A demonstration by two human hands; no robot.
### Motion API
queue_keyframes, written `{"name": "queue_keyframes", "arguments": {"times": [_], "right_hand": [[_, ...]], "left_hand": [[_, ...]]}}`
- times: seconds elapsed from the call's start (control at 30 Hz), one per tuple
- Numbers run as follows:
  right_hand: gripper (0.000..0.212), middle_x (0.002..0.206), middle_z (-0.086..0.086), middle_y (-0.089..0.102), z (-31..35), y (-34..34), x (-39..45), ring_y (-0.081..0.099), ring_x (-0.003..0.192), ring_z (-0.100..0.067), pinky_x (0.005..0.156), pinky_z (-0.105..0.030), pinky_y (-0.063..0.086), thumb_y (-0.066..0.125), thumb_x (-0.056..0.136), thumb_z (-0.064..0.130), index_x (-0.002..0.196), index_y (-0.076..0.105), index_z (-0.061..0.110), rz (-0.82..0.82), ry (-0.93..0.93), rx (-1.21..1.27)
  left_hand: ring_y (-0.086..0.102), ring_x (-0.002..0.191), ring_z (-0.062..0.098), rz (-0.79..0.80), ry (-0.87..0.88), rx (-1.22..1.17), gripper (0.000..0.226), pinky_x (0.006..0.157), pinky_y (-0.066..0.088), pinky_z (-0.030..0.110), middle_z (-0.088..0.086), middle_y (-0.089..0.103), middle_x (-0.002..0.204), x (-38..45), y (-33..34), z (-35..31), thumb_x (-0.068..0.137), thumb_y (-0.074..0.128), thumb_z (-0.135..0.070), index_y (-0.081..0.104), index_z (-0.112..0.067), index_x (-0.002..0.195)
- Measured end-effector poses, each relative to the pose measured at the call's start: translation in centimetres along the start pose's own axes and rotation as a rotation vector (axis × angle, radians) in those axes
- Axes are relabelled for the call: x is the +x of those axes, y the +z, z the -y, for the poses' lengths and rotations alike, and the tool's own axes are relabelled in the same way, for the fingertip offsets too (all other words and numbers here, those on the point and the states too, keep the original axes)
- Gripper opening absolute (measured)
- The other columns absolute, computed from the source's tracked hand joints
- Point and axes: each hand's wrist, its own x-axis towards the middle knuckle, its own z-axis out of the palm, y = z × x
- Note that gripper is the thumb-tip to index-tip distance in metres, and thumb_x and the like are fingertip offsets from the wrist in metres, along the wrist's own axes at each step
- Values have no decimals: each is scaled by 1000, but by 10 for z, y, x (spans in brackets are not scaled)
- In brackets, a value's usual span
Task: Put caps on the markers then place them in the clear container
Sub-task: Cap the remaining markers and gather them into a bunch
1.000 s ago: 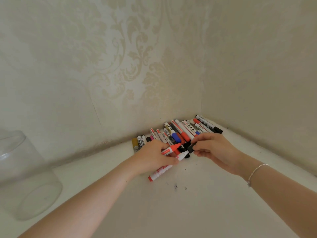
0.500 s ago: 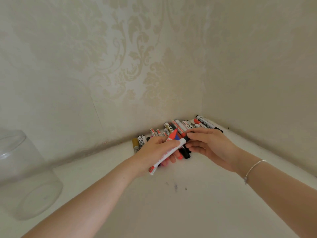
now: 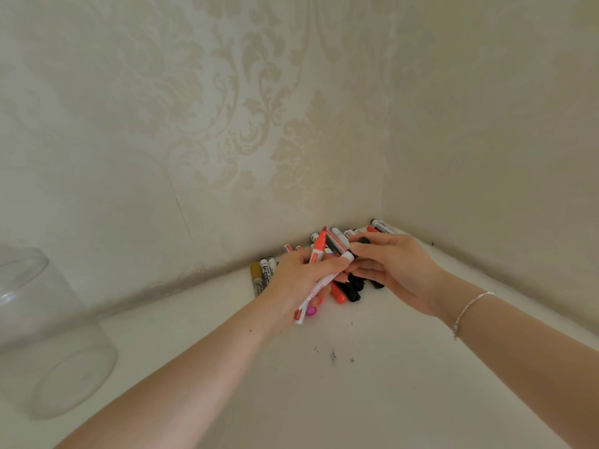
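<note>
From the head camera, the left hand [image 3: 301,277] grips two markers at once: a white marker [image 3: 319,288] slanting down toward the table, and a red-tipped marker [image 3: 318,246] pointing up with its nib bare. Holding both in one fist leaves the other hand free for caps. The right hand [image 3: 389,267] pinches a black cap [image 3: 363,240] between thumb and fingers, right at the white marker's upper end, probably lining it up to press on; whether cap and marker already touch is hard to tell. Behind the hands, the marker pile [image 3: 343,288] lies against the corner of the walls, so nothing rolls away. The clear container [image 3: 48,335] stands far left on the white table [image 3: 389,384], well apart from the pile.
</note>
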Motion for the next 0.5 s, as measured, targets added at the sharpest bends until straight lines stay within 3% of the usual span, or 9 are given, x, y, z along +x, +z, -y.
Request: {"name": "queue_keyframes", "arguments": {"times": [0.23, 0.33, 0.43, 0.5], "right_hand": [[11, 82, -15, 69, -9, -7, -5, 68, 69, -22, 64, -26, 55, 66, 83, 2, 92, 62, 6, -62, 100, 20], [13, 78, -13, 70, -9, -13, -6, 70, 68, -21, 61, -25, 56, 65, 82, -2, 87, 59, 7, -12, 179, 120], [10, 83, -16, 72, -7, -21, -6, 71, 73, -21, 66, -27, 58, 64, 83, -4, 88, 62, 3, 62, 241, 108], [12, 91, -18, 72, -5, -27, -7, 71, 78, -22, 73, -28, 59, 63, 83, -5, 94, 66, 0, 118, 279, 72]], "left_hand": [[56, 44, 11, 56, 50, 298, 25, 52, 45, 31, 5, 73, 71, 12, 2, -1, 76, 79, -27, 71, -6, 87], [58, 44, 10, 97, 39, 337, 34, 47, 44, 25, 6, 73, 71, 15, 3, -3, 81, 72, -37, 70, -5, 93], [61, 44, 15, 91, 50, 253, 26, 48, 46, 29, 6, 72, 66, 18, 4, -3, 91, 61, -34, 68, -9, 85], [62, 45, 10, 34, 73, 318, 26, 48, 48, 25, 0, 70, 59, 23, 5, -4, 94, 58, -31, 65, -9, 81]]}}
